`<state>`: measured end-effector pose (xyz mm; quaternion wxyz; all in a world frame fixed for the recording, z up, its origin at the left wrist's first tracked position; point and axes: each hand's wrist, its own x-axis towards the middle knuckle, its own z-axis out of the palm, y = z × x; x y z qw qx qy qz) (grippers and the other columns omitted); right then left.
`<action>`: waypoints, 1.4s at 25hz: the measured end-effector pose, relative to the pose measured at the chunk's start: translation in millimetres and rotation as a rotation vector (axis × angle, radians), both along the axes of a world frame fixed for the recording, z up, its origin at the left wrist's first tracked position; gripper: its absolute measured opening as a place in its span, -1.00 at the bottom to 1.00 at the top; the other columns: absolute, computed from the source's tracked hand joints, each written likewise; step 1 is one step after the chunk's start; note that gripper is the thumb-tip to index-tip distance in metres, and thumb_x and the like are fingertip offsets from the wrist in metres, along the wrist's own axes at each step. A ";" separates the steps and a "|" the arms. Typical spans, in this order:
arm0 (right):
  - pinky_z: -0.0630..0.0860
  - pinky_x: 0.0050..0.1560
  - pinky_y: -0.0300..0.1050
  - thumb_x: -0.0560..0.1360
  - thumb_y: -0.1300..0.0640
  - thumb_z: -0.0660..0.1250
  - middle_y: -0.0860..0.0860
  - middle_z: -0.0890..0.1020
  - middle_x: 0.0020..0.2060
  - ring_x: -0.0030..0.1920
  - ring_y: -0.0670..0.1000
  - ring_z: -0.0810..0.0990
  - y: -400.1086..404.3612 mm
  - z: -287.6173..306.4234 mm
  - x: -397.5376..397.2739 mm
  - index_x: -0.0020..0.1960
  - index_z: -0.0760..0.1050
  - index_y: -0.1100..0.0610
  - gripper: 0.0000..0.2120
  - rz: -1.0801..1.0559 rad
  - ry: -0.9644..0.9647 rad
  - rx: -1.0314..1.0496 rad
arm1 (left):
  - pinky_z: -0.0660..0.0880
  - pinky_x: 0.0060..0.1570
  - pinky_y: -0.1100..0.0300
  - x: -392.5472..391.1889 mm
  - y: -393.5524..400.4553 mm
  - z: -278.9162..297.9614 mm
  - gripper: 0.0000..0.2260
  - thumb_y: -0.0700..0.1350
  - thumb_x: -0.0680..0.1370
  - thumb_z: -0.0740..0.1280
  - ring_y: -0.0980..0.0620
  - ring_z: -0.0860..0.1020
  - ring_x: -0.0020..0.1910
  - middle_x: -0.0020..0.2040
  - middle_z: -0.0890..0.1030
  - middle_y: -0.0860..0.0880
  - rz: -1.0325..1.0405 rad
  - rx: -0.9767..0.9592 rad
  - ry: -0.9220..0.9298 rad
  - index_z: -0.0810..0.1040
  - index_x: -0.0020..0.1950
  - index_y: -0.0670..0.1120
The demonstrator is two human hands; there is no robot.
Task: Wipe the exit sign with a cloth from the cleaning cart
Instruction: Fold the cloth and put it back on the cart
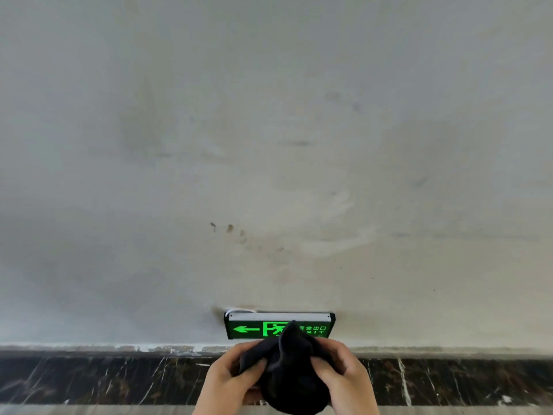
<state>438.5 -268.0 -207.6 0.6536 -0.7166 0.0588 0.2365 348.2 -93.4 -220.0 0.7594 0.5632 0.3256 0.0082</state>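
Observation:
A lit green exit sign (pixel 251 328) with a left arrow and a running figure is fixed low on the wall, just above the skirting. A dark bunched cloth (pixel 291 372) hangs in front of the sign's lower right part and hides some of its lettering. My left hand (pixel 230 381) grips the cloth's left side with thumb and fingers. On the cloth's right side my right hand (pixel 344 372) holds it the same way. Whether the cloth touches the sign cannot be told.
A stained pale grey wall (pixel 269 145) fills most of the view. A dark marble skirting band (pixel 119 378) with white veins runs along its base. A white cable (pixel 239 310) comes out of the wall at the sign's top left corner.

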 end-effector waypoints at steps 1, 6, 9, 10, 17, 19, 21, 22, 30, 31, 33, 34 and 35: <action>0.58 0.06 0.01 0.41 0.42 0.41 0.03 0.76 -0.24 -0.08 0.05 0.70 -4.0 27.0 -0.7 -0.14 0.69 0.07 -0.74 0.013 0.000 0.000 | 0.68 -0.16 -0.06 -2.1 -0.2 24.1 -0.78 -0.43 0.55 0.38 -0.24 0.71 -0.11 -0.09 0.72 -0.30 0.018 0.005 0.007 0.75 -0.02 -0.17; 0.54 0.01 -0.10 0.41 0.45 0.38 0.06 0.77 -0.21 -0.11 0.00 0.73 -29.6 140.3 -7.8 -0.15 0.70 0.14 -0.75 0.073 0.023 0.022 | 0.58 -0.25 0.35 -13.4 -20.9 140.2 -0.80 -0.36 0.55 0.42 -0.04 0.73 -0.09 -0.12 0.74 -0.24 0.081 0.030 -0.013 0.78 -0.09 -0.11; 0.53 -0.02 -0.10 0.43 0.48 0.37 0.12 0.76 -0.20 -0.15 0.03 0.72 -43.7 180.2 -7.2 -0.10 0.67 0.22 -0.79 0.084 0.069 0.097 | 0.63 -0.25 0.27 -12.1 -31.9 188.3 -0.79 -0.30 0.58 0.40 -0.03 0.74 -0.12 -0.18 0.76 -0.16 0.145 -0.003 -0.008 0.78 -0.16 -0.10; 0.54 -0.03 -0.07 0.44 0.48 0.36 0.15 0.76 -0.20 -0.15 0.06 0.72 -47.4 191.1 -7.0 -0.08 0.66 0.26 -0.82 0.079 0.098 0.134 | 0.65 -0.33 0.18 -11.3 -36.6 204.3 -0.77 -0.32 0.60 0.37 -0.06 0.75 -0.22 -0.22 0.75 -0.19 0.191 -0.083 -0.011 0.77 -0.16 -0.15; 0.57 0.14 0.08 0.31 0.24 0.58 0.19 0.72 0.05 0.10 0.17 0.68 -57.8 229.2 -29.5 0.18 0.56 0.22 -0.53 0.260 0.216 0.371 | 0.67 -0.36 -0.02 -20.8 -65.1 270.2 -0.81 -0.21 0.66 0.27 -0.27 0.73 -0.21 -0.12 0.73 -0.30 0.217 -0.276 -0.128 0.67 0.08 -0.24; 0.57 0.11 0.10 0.20 0.32 0.59 0.23 0.72 0.01 0.06 0.20 0.69 -59.6 231.9 -33.2 0.18 0.56 0.26 -0.44 0.221 0.172 0.377 | 0.69 -0.32 -0.03 -27.7 -64.8 276.4 -0.81 -0.20 0.66 0.28 -0.26 0.73 -0.20 -0.13 0.73 -0.28 0.222 -0.255 -0.140 0.67 0.07 -0.24; 0.56 0.07 0.11 0.17 0.28 0.52 0.26 0.73 -0.03 0.01 0.25 0.70 -59.2 238.8 -33.1 0.12 0.60 0.28 -0.49 0.138 0.138 0.394 | 0.69 -0.31 -0.01 -36.2 -62.3 280.0 -0.83 -0.22 0.65 0.29 -0.20 0.73 -0.24 -0.15 0.74 -0.24 0.230 -0.197 -0.147 0.68 0.05 -0.21; 0.57 0.04 0.11 0.18 0.27 0.51 0.26 0.73 -0.05 -0.02 0.26 0.71 -58.0 243.0 -32.7 0.07 0.63 0.26 -0.55 0.104 0.131 0.413 | 0.68 -0.31 0.02 -40.6 -60.1 280.4 -0.82 -0.24 0.65 0.29 -0.17 0.73 -0.25 -0.14 0.74 -0.22 0.231 -0.170 -0.155 0.70 0.04 -0.20; 0.62 -0.23 0.02 0.39 0.39 0.37 0.29 0.72 -0.10 -0.16 0.21 0.72 -29.7 280.8 -45.5 0.02 0.61 0.29 -0.78 0.166 0.103 0.484 | 0.67 -0.38 0.14 -78.1 -36.4 287.2 -0.72 -0.42 0.64 0.22 -0.07 0.67 -0.38 -0.19 0.71 -0.23 0.349 -0.074 -0.235 0.69 0.02 -0.19; 0.61 -0.17 0.04 0.43 0.40 0.35 0.31 0.71 -0.09 -0.15 0.22 0.71 -23.5 283.7 -49.3 0.03 0.60 0.30 -0.80 0.176 0.115 0.478 | 0.66 -0.39 0.16 -84.6 -32.3 287.6 -0.68 -0.43 0.64 0.21 -0.08 0.68 -0.37 -0.19 0.71 -0.24 0.367 -0.072 -0.242 0.71 -0.03 -0.17; 0.60 -0.12 0.06 0.46 0.40 0.34 0.30 0.72 -0.08 -0.11 0.23 0.70 -8.7 287.1 -56.9 0.04 0.60 0.30 -0.82 0.207 0.124 0.443 | 0.65 -0.39 0.16 -98.6 -24.5 288.2 -0.63 -0.44 0.64 0.20 -0.10 0.69 -0.34 -0.17 0.72 -0.24 0.405 -0.078 -0.252 0.74 -0.10 -0.14; 0.60 -0.11 0.06 0.47 0.38 0.35 0.28 0.72 -0.08 -0.08 0.24 0.70 -1.3 288.3 -60.5 0.04 0.61 0.28 -0.83 0.220 0.123 0.422 | 0.65 -0.40 0.17 -105.9 -20.9 287.9 -0.63 -0.45 0.64 0.20 -0.10 0.70 -0.34 -0.17 0.72 -0.25 0.430 -0.087 -0.253 0.74 -0.11 -0.16; 0.60 -0.11 0.06 0.47 0.35 0.37 0.26 0.73 -0.08 -0.05 0.24 0.70 8.3 289.2 -64.8 0.04 0.61 0.25 -0.84 0.243 0.123 0.399 | 0.65 -0.41 0.17 -115.6 -15.9 287.9 -0.66 -0.45 0.63 0.21 -0.11 0.70 -0.33 -0.16 0.72 -0.26 0.466 -0.097 -0.255 0.73 -0.09 -0.19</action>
